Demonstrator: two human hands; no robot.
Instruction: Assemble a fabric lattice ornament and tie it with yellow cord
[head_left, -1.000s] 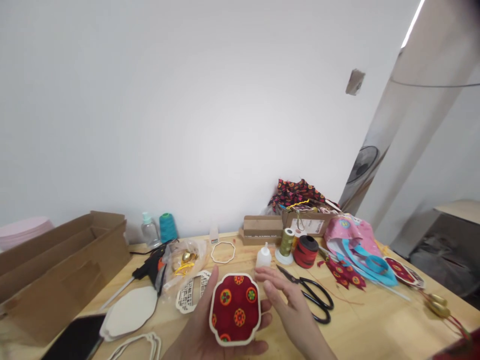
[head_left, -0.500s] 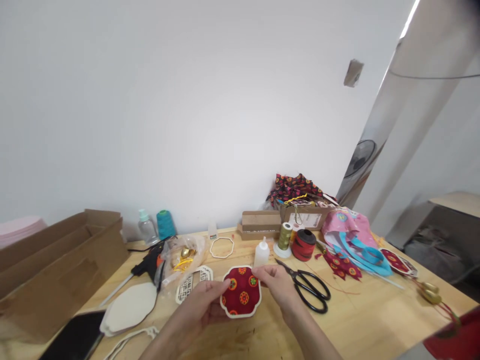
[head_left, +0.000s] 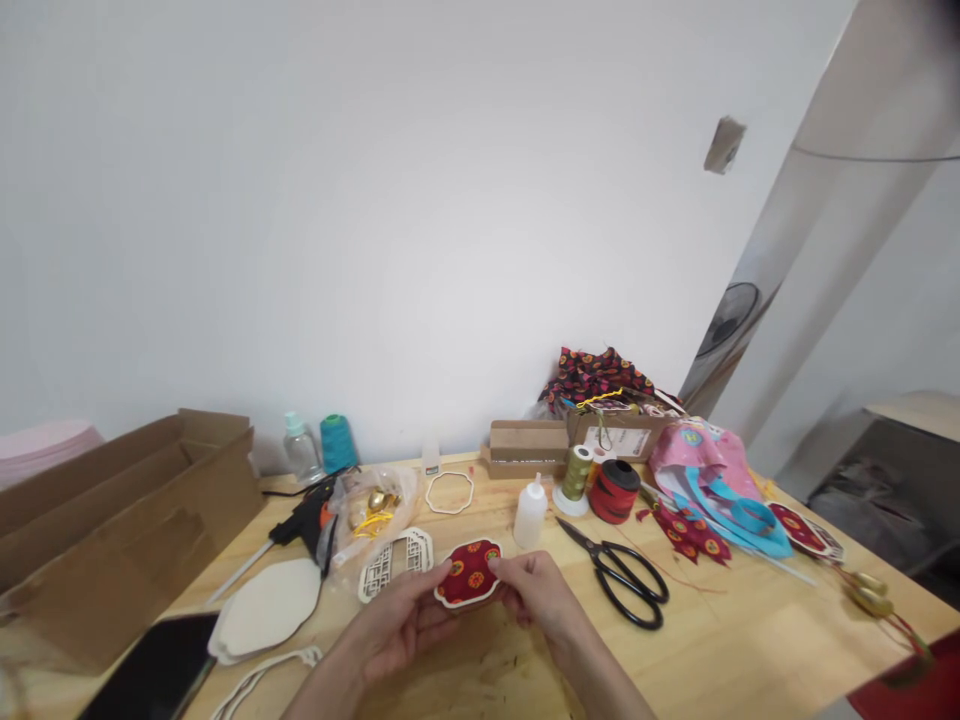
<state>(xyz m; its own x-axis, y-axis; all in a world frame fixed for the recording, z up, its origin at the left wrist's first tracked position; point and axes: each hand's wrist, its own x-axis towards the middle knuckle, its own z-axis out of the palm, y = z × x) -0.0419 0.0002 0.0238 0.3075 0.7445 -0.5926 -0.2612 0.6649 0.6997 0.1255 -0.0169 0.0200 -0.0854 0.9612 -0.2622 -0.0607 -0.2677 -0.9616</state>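
Observation:
Between my hands is a red patterned fabric panel (head_left: 474,572) with a pale scalloped frame round its edge, tilted back above the table. My left hand (head_left: 405,622) grips its left side, thumb on top and fingers below. On the right side, my right hand (head_left: 536,592) pinches the edge between thumb and fingers. Just behind the left hand lies a pale lattice panel (head_left: 396,562). A white squeeze bottle (head_left: 530,514) stands behind the right hand, and black scissors (head_left: 622,578) lie to its right. A thin scalloped outline frame (head_left: 450,492) rests farther back.
On the left are a cardboard box (head_left: 142,540), a glue gun (head_left: 304,525), pale panels (head_left: 266,610) and a dark phone-like slab (head_left: 154,668). Thread spools (head_left: 615,490), red fabric scraps (head_left: 690,532) and blue ribbon (head_left: 750,520) lie right. A small open carton (head_left: 529,445) stands at the wall.
The fabric panel has tipped from facing me to lying flatter and moved slightly left. My right hand has slid down its right edge. The camera view has shifted slightly.

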